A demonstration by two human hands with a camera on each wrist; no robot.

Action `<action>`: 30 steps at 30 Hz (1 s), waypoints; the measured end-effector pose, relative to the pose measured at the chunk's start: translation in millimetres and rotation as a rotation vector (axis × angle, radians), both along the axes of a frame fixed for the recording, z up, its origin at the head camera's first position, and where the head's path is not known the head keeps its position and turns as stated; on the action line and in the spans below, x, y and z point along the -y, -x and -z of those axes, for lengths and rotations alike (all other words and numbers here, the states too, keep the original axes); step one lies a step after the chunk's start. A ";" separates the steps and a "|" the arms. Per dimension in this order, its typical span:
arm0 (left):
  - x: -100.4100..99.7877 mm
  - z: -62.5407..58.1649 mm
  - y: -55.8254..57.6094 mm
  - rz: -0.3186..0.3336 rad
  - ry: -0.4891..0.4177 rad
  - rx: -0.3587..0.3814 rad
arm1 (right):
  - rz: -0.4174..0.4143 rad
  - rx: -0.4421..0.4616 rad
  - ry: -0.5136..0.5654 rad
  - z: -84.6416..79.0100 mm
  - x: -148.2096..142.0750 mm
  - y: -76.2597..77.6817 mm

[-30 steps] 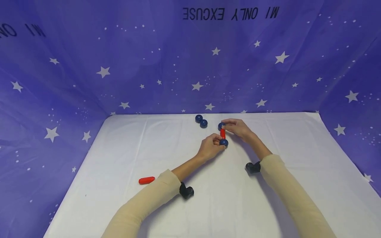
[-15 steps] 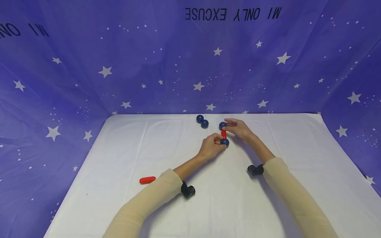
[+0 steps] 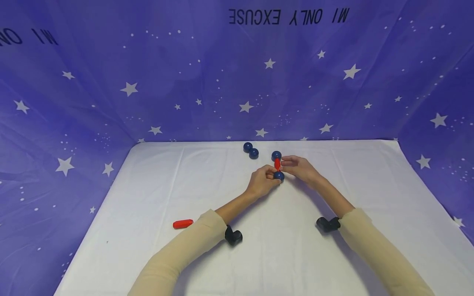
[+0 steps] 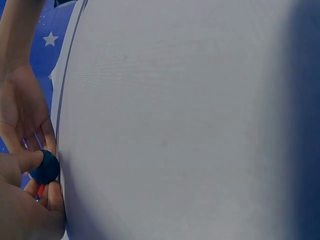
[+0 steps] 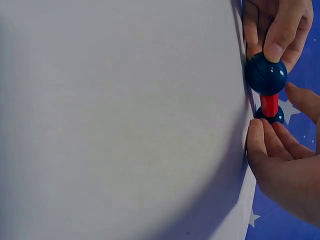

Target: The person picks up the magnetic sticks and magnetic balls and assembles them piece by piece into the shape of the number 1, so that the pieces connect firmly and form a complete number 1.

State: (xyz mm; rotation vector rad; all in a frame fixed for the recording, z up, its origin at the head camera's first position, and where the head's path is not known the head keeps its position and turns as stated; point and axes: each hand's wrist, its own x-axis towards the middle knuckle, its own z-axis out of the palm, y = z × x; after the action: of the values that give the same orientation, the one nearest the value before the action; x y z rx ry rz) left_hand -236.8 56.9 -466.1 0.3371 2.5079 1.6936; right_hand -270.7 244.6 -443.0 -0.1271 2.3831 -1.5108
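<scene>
Between my hands near the back of the table is a red rod (image 3: 277, 164) with a blue ball at each end. My left hand (image 3: 261, 183) pinches the near ball (image 5: 265, 75), thumb on top and fingers beneath. Beyond the rod sits the far ball (image 3: 276, 155), partly covered by fingertips in the right wrist view. My right hand (image 3: 301, 168) is at the rod's right side. Its fingertips (image 5: 257, 131) reach to the rod and far ball, while the thumb stands apart from them.
Two more blue balls (image 3: 250, 150) lie together at the back edge, left of the joined piece. A second red rod (image 3: 183, 224) lies beside my left sleeve (image 3: 185, 250). Black wrist cameras (image 3: 233, 236) hang under both forearms. A purple star-patterned cloth (image 3: 207, 82) rises behind the white table.
My right hand has let go of the far ball and drawn back toward me, down along the rod. The left hand keeps its pinch on the near ball.
</scene>
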 end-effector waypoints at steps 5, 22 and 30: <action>-0.6 0.8 0.0 0.002 -0.013 0.001 | -0.034 0.014 0.026 -1.4 -2.7 -11.0; 0.0 -3.3 -1.1 0.016 -0.013 -0.014 | -0.056 0.064 0.100 3.7 -9.7 -20.3; 11.4 -9.0 -3.3 0.026 -0.009 0.024 | -0.068 0.065 0.091 6.0 -10.6 -20.1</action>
State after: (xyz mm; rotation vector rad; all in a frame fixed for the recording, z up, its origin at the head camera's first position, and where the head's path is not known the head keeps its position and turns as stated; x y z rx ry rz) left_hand -233.4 45.4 -457.1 0.3469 2.4689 1.6903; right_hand -250.5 255.1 -449.0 -0.1749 2.2373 -1.5685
